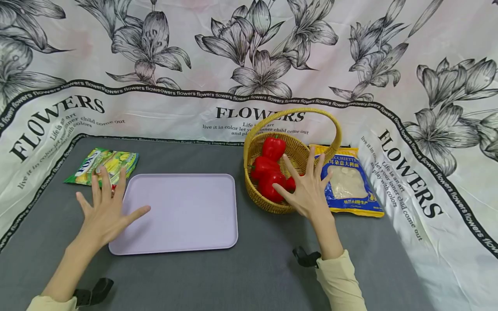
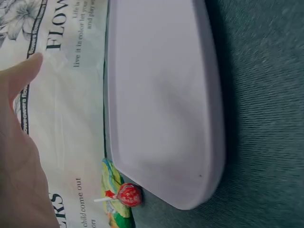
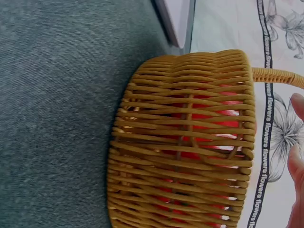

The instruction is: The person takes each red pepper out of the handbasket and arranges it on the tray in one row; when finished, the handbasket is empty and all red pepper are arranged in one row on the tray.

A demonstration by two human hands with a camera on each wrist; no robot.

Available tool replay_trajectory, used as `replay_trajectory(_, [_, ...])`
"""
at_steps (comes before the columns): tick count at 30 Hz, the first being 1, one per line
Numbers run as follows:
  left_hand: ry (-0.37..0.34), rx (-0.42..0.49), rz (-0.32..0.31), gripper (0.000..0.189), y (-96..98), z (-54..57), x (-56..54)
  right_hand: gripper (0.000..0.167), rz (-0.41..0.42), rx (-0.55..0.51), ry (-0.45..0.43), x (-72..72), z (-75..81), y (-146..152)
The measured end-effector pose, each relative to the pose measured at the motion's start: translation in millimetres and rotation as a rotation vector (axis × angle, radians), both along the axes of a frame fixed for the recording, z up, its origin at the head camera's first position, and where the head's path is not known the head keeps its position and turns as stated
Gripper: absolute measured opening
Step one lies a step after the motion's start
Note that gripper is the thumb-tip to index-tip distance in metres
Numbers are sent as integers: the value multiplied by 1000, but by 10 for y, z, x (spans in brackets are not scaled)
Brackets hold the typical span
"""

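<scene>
My left hand [image 1: 104, 211] hovers with spread fingers over the left edge of a pale lilac tray [image 1: 180, 211], holding nothing. Behind its fingertips lies a green and yellow candy bag [image 1: 110, 164]. A red lollipop [image 2: 129, 194] with a white stick shows by that bag in the left wrist view. My right hand [image 1: 310, 192], fingers fanned out, is above the right side of a yellow wicker basket [image 1: 268, 206] and grips nothing. Several red bell peppers [image 1: 274, 148] sit in the basket, one partly behind the hand. The basket's handle [image 1: 295, 111] stands upright.
A blue and yellow pasta bag [image 1: 350, 183] lies right of the basket, partly hidden by the handle and right hand. Grey cloth [image 1: 218, 280] covers the table. A white flowered sheet [image 1: 175, 112] borders it at the back and sides.
</scene>
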State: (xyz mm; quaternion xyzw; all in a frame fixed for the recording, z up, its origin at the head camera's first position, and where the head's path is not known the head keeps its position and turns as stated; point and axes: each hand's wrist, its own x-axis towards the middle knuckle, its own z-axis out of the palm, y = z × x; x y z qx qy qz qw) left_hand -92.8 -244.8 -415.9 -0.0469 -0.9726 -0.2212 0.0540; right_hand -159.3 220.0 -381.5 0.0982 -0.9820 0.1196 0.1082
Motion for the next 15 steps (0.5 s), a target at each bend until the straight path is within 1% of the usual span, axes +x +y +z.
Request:
replay_trajectory(6, [15,-9,-51,115,-9,-31,107,81,17,13,6,28,-49,38])
replay_trajectory(9, [0,-16,-90,115,-36,-55,169,81,28,14,7,37,-74,61])
replay_trajectory(13, [-17,-25,-134,114,-107,-115,242,79,52,6,-3,54,-96,95])
replay_trajectory(15, [-15,-8,-153,113,-153,-146,270,78,68,3,-4,64,-105,115])
